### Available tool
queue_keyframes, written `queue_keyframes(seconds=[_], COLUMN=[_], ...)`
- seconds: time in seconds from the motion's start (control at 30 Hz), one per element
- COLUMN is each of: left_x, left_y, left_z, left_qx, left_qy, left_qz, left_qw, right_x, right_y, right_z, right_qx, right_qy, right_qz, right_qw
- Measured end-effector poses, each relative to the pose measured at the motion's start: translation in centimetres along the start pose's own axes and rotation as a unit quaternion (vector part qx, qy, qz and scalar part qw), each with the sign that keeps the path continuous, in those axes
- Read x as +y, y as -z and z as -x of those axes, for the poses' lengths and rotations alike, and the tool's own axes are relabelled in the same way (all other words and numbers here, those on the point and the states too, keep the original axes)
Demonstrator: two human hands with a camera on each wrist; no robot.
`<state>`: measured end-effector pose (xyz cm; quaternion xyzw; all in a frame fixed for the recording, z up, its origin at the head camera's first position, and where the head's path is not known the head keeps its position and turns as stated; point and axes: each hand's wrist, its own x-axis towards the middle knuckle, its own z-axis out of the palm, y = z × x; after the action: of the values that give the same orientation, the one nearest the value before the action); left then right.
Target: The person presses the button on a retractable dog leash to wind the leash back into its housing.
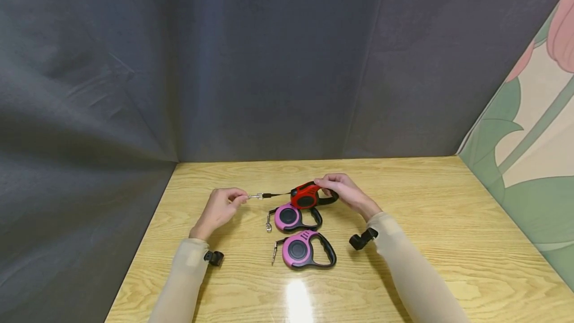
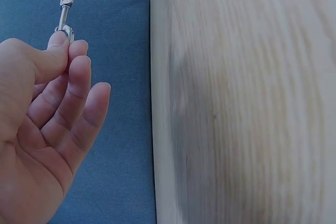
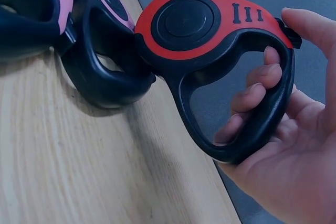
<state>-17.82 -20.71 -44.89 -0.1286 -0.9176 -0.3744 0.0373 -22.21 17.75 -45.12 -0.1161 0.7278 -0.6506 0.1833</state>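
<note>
My right hand (image 1: 343,188) holds a red and black retractable dog leash (image 3: 184,22), its fingers curled through the black handle loop and the thumb at the button end. Between thumb and forefinger my left hand (image 1: 222,207) pinches the leash's silver metal clip (image 2: 65,17). A short length of black strap (image 1: 280,194) stretches between the clip and the red case. Just nearer than the red leash lies a pink and black retractable leash (image 1: 287,217), and a second pink leash (image 1: 297,250) lies closer to me. Both pink ones have their clips pointing left.
A light wood table (image 1: 403,203) carries everything. Dark grey cloth (image 1: 278,64) hangs behind it and on the left. A flower-patterned cloth (image 1: 533,153) stands along the right edge. Each wrist wears a small black camera.
</note>
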Motion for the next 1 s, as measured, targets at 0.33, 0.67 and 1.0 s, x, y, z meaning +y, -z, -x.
queue_keyframes(seconds=[0.33, 0.67, 1.0], left_x=[0.1, 0.3, 0.4], left_y=[-0.2, -0.4, -0.5], left_z=[-0.2, -0.3, -0.3], left_qx=[0.001, 0.005, -0.006], left_qy=[-0.009, -0.015, -0.013], left_qz=[0.007, 0.009, 0.017], left_qw=[0.9999, 0.9998, 0.9997], right_x=[-0.3, -0.8, -0.6], right_y=[-0.5, -1.1, -1.6], right_z=[-0.2, -0.3, -0.5], right_qx=[-0.006, -0.012, -0.013], right_qy=[-0.001, 0.005, 0.009], right_qz=[0.0, 0.0, 0.004], right_qw=[1.0, 1.0, 1.0])
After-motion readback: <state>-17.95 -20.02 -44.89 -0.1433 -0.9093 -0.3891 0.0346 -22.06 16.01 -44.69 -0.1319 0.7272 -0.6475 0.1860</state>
